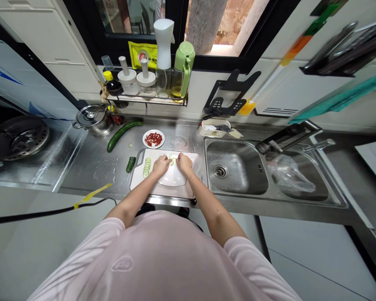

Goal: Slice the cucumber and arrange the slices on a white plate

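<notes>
Head view shows the steel counter [97, 167] running across in front of you, with the sink [244, 182] set into it to your right; a clear bag [290, 173] lies in its farther right basin. Along the wall ahead hangs the rack [150, 100], carrying bottles and jars. A dark pan [14, 133] sits at the far left, and the white board [139, 184] lies on the counter directly before you, just left of the sink. To the left, near the wall, stands the lidded pot [95, 123]. On the right part of the board rests a white plate [172, 177], your forearms coming in on either side of it. A whole cucumber [122, 136] lies slantwise between the pot and the board. Your left hand [161, 166] and right hand [184, 163] are close together over the plate's far side, fingers drawn in narrow at the slices [171, 161] there; you cannot tell which of them each hand grips. Beyond the board is a small dish [145, 141] of chopped red bits [153, 139]. A short cucumber piece [130, 164] lies just left of the board, whose left part holds an overlapping row of slices [147, 167]. Smallest is one loose slice [130, 145] on the counter, left of the dish.
</notes>
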Demonstrator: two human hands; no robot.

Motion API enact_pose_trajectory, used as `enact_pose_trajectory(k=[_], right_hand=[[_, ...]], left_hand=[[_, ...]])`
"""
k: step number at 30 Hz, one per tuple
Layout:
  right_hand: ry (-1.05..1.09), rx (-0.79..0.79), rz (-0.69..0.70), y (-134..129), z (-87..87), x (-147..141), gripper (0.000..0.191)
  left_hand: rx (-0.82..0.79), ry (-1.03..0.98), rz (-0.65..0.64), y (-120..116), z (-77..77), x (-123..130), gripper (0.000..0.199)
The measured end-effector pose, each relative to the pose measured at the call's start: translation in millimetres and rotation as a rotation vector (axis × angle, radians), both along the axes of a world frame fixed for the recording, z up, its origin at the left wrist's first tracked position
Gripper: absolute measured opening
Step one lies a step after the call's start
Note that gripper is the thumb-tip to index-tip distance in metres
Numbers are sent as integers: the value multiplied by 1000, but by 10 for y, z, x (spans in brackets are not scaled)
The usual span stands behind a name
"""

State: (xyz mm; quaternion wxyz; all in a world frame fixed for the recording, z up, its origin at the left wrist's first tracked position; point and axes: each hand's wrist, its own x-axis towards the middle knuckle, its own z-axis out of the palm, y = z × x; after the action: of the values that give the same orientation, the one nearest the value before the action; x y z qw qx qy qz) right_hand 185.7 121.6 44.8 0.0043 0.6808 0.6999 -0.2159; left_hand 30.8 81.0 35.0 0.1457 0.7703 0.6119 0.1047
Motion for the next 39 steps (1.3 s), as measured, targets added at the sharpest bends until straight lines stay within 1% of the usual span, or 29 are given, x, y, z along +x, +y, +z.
enact_pose_trajectory(k=[3, 8, 16, 27, 33, 39], right_hand=[[-6, 1, 2, 1, 10, 0, 22], [-11, 1, -6, 1, 11, -1, 22], [1, -22, -12, -7, 24, 4, 25], [26, 5, -14, -44, 58, 17, 27], [106, 76, -19, -149, 83, 26, 29], [190, 108, -67, -357, 137, 37, 29]], left_hand=[[-22, 23, -5, 11, 10, 12, 31], [-5, 21, -15, 13, 11, 6, 31], [-3, 15, -13, 22, -4, 9, 30], [-35, -1, 15, 21, 64, 31, 28], [-17, 0, 11, 3, 94, 40, 28], [8, -44, 79, -113, 135, 44, 28]])
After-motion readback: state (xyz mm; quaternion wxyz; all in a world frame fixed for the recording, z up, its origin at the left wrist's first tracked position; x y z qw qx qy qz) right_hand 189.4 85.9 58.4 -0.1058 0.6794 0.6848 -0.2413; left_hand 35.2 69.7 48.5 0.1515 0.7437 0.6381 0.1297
